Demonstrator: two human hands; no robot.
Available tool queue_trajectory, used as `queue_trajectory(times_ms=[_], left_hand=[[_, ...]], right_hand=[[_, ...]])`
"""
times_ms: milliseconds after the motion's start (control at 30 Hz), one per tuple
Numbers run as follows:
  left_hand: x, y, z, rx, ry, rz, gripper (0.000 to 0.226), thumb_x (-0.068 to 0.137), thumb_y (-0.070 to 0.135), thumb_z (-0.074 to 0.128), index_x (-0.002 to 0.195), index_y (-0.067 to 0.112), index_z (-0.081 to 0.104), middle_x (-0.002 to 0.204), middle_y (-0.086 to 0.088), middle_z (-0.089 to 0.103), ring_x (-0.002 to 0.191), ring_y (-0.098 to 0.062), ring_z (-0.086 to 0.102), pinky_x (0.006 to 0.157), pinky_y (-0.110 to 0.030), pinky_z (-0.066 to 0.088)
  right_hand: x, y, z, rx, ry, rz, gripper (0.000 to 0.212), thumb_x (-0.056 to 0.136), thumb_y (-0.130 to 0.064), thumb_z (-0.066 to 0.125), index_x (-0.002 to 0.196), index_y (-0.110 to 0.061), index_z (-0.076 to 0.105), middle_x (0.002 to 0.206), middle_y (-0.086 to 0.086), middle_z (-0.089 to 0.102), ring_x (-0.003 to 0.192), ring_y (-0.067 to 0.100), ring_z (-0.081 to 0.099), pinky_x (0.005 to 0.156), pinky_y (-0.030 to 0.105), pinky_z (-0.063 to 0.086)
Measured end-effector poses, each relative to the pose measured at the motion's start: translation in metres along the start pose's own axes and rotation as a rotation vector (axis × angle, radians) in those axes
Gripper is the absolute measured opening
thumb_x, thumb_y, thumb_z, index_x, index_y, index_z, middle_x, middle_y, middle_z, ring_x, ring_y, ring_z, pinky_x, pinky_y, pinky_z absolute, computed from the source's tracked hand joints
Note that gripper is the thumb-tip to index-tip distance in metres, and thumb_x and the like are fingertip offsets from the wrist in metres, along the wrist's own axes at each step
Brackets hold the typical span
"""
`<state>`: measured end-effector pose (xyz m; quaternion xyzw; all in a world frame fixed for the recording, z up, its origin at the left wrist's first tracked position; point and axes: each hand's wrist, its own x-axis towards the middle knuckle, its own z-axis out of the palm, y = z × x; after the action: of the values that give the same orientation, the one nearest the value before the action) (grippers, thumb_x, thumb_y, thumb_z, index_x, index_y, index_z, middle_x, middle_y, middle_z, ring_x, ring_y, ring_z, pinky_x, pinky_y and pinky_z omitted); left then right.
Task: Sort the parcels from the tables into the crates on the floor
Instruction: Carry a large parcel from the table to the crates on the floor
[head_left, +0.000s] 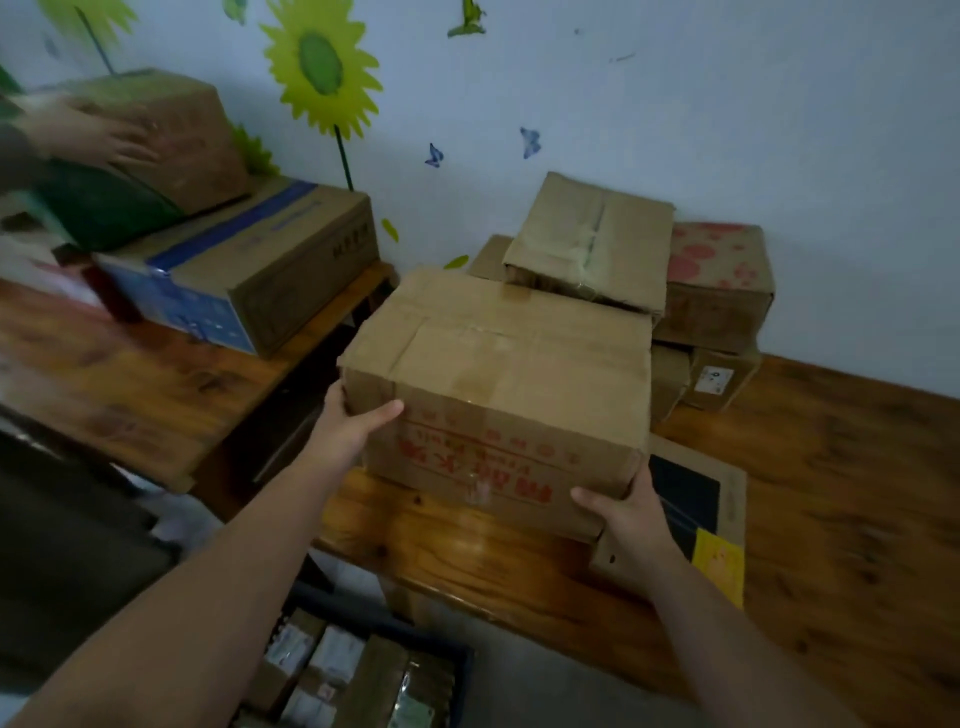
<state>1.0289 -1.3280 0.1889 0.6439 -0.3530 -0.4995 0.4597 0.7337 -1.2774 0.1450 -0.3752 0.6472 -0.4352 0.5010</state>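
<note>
A large brown cardboard box (498, 384) with red print on its near side sits at the corner of the wooden table (831, 519). My left hand (348, 426) grips its near left corner, thumb across the front face. At the near right bottom corner, my right hand (631, 519) holds the box, with the fingers hidden behind the side. A dark blue crate (457, 670) on the floor below holds several small parcels (332, 660).
Behind the big box lie a crumpled box (592, 244), a red-dotted box (717, 286) and smaller boxes. A flat carton (696, 509) lies under my right hand. On the left table (130, 395), another person's hand (104, 137) touches a box above a blue-striped carton (244, 265).
</note>
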Motion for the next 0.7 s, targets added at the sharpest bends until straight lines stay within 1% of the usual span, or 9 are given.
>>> queue_trajectory(times_ms=[100,167,233,367,467,533,600,667,700], left_hand=[[-0.003,0.003,-0.007,-0.047,-0.071,0.035,0.083,0.083,0.020,0.070,0.149,0.022,0.019,0.144,-0.002,0.038,0.131,-0.027,0.039,0.097,-0.039,0.039],[-0.008,0.006,-0.014,-0.046,-0.085,0.065,0.079,0.083,0.017,0.070,0.146,0.022,0.023,0.141,-0.003,0.040,0.130,-0.027,0.041,0.100,-0.040,0.040],[-0.015,0.008,-0.021,-0.018,-0.058,0.096,0.070,0.084,0.017,0.069,0.142,0.022,0.029,0.139,-0.002,0.042,0.128,-0.026,0.042,0.106,-0.045,0.038],[-0.035,0.017,-0.030,0.011,0.027,0.180,0.046,0.088,0.012,0.065,0.124,0.027,0.041,0.123,0.003,0.049,0.122,-0.023,0.045,0.104,-0.048,0.039],[-0.059,0.018,-0.042,0.061,0.063,0.244,0.044,0.089,0.008,0.061,0.127,0.025,0.047,0.122,0.005,0.053,0.119,-0.020,0.047,0.103,-0.047,0.040],[-0.077,0.011,-0.050,0.083,0.062,0.262,0.045,0.089,0.009,0.061,0.128,0.028,0.051,0.125,0.005,0.057,0.119,-0.020,0.049,0.102,-0.050,0.040],[-0.097,0.006,-0.053,0.035,0.057,0.263,0.043,0.089,0.010,0.060,0.127,0.030,0.055,0.119,0.006,0.062,0.114,-0.021,0.054,0.099,-0.050,0.042],[-0.117,0.004,-0.049,-0.043,0.030,0.233,0.042,0.090,0.013,0.059,0.129,0.030,0.055,0.113,0.005,0.065,0.107,-0.021,0.059,0.091,-0.047,0.047],[-0.126,0.004,-0.047,-0.074,0.005,0.218,0.043,0.091,0.014,0.058,0.131,0.031,0.053,0.112,0.004,0.065,0.105,-0.021,0.059,0.084,-0.043,0.048]], right_hand=[[-0.005,-0.002,0.005,0.039,0.012,-0.011,0.098,0.071,-0.009,0.081,0.148,-0.031,0.024,0.138,0.002,0.049,0.128,0.028,0.045,0.106,0.054,0.039],[-0.010,-0.004,0.005,0.069,0.004,-0.023,0.098,0.071,-0.011,0.082,0.148,-0.032,0.024,0.137,0.002,0.049,0.127,0.027,0.046,0.105,0.053,0.039],[-0.017,-0.008,0.006,0.091,-0.016,-0.030,0.096,0.073,-0.011,0.080,0.148,-0.032,0.024,0.136,0.001,0.050,0.126,0.026,0.047,0.106,0.053,0.039],[-0.031,-0.014,0.005,0.153,-0.061,-0.041,0.087,0.075,-0.008,0.077,0.144,-0.029,0.031,0.128,-0.001,0.055,0.122,0.026,0.050,0.104,0.052,0.042],[-0.044,-0.017,0.000,0.141,-0.066,-0.054,0.086,0.074,-0.009,0.079,0.144,-0.027,0.032,0.130,0.000,0.054,0.121,0.025,0.051,0.101,0.050,0.044],[-0.055,-0.020,-0.009,0.121,-0.061,-0.070,0.086,0.074,-0.010,0.079,0.144,-0.024,0.031,0.128,0.000,0.052,0.120,0.024,0.050,0.100,0.047,0.046],[-0.065,-0.022,-0.019,0.109,-0.045,-0.084,0.081,0.074,-0.014,0.079,0.140,-0.023,0.033,0.125,-0.001,0.051,0.117,0.023,0.051,0.098,0.046,0.047],[-0.074,-0.023,-0.030,0.141,-0.038,-0.092,0.076,0.073,-0.019,0.080,0.136,-0.024,0.038,0.125,0.000,0.054,0.114,0.023,0.054,0.096,0.047,0.048],[-0.078,-0.024,-0.035,0.158,-0.036,-0.093,0.072,0.074,-0.020,0.080,0.134,-0.024,0.040,0.124,0.000,0.055,0.112,0.023,0.056,0.094,0.046,0.049]])
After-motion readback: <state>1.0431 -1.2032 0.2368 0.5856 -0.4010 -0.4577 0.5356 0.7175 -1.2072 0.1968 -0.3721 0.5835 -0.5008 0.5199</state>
